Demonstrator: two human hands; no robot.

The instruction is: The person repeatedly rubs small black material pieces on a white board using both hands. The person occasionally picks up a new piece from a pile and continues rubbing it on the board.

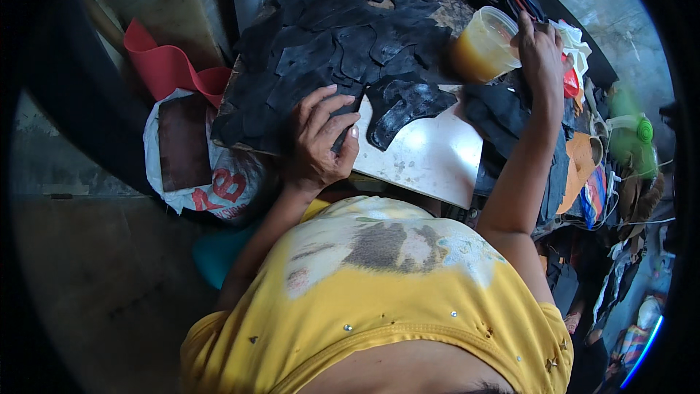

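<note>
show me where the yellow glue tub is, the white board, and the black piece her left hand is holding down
yellow tub (483, 49), head view, on its translucent side wall.
white board (426, 157), head view, on its bare middle.
black piece (401, 106), head view, on its broad upper part.

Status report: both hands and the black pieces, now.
Left hand gripping a black leather piece on the white board. Right hand at the plastic tub of yellow liquid. Cut pieces piled behind.

Matt black leather-like cut pieces (343, 36) with a slightly wrinkled surface, smooth pale board (430, 157) scuffed and stained, translucent plastic cup (487, 44) of glossy amber liquid, soft red sheet (168, 66), stained yellow cloth shirt (394, 299), crinkled white plastic bag (219, 190)
</note>
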